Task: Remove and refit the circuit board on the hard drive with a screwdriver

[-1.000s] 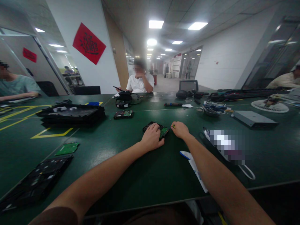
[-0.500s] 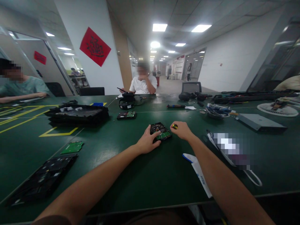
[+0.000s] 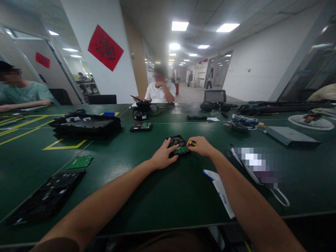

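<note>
Hard drive [image 3: 178, 144], black with a green circuit board facing up, lies mid-table on the green table [image 3: 157, 196]; left hand [image 3: 162, 157] rests fingers spread against its near left edge; right hand [image 3: 202, 146] is closed around a yellow-tipped screwdriver [image 3: 192, 143] at its right edge; bare surface lies nearer; black trays [image 3: 85, 124] sit far left; corridor beyond.

I viewed a dark green worktop [image 3: 162, 196] marked with yellow lines [image 3: 63, 145]. White walls [image 3: 252, 66] flanked a long corridor [image 3: 189, 91] lit by rectangular ceiling panels [image 3: 180, 26]. A red diamond poster [image 3: 105, 47] hung on the left wall beside glass partitions [image 3: 31, 70]. Black chairs [image 3: 102, 99] stood at the far edge.
</note>
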Demonstrator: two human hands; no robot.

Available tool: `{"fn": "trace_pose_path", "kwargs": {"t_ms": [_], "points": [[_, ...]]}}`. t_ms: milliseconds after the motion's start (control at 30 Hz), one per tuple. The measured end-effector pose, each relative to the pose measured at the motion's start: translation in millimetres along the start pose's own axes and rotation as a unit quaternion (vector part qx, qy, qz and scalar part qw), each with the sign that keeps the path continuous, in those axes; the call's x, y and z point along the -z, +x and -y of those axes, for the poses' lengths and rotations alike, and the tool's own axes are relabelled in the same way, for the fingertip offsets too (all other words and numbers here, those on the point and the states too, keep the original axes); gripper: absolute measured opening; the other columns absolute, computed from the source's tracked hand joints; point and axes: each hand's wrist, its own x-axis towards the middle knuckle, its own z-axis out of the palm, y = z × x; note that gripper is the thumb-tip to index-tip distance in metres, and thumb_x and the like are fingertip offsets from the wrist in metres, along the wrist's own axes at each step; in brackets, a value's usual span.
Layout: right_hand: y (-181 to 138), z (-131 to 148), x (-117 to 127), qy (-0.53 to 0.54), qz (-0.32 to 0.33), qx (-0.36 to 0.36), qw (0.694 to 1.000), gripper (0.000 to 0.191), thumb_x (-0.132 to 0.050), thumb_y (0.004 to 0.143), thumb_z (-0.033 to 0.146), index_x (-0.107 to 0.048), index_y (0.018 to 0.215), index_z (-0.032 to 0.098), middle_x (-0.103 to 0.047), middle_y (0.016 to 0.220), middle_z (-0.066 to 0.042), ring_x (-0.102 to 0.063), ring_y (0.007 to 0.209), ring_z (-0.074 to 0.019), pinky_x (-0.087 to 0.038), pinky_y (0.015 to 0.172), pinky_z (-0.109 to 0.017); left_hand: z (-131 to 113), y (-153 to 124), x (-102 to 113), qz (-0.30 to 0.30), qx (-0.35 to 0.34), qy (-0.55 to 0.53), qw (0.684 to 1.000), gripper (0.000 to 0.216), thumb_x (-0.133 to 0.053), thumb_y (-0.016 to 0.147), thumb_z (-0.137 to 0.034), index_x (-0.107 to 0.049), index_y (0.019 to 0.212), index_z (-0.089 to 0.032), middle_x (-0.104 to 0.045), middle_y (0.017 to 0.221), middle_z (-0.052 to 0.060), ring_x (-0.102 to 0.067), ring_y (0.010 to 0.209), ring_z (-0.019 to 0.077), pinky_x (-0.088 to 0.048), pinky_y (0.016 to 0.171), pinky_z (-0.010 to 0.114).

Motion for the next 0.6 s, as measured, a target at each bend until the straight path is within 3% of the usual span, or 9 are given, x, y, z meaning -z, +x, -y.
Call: {"fn": "trace_pose_path", "kwargs": {"t_ms": [600], "points": [[0.1, -6.3, -0.6, 0.004, -0.021, -0.015, 1.0, 0.014, -0.067, 0.083, 0.022, -0.079, 0.091, 0.024, -0.079, 0.095, -0.001, -0.071, 0.091, -0.0209, -0.051, 0.084, -0.029, 5.1, -0.1, -2.8, -0.005, -0.018, 0.0, 1.0, 0.065, -0.065, 0.094, -0.05, -0.052, 0.154, -0.027, -0.013, 0.174, 0.008, -0.012, 0.159, 0.0408, -0.025, 0.127, 0.055]]}}
